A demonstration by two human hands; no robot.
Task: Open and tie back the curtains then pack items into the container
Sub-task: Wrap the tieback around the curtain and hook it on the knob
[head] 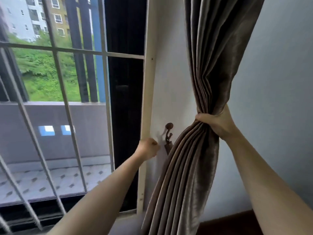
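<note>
Taupe curtain (203,73) bunched right of the window frame (149,99), right hand (215,123) clenched round its waist; left hand (149,148) fisted beside wall hook (168,133), contents indiscernible; risk: pleats spilling if grip slackens before tying.

The curtain (211,65) is a shiny grey-brown one with deep pleats, hanging against the wall right of the window; it's bunched into a tight waist about halfway down, where the right hand (218,122) grips it; below that it fans out down and left, just beside the dark hook (168,133).
</note>
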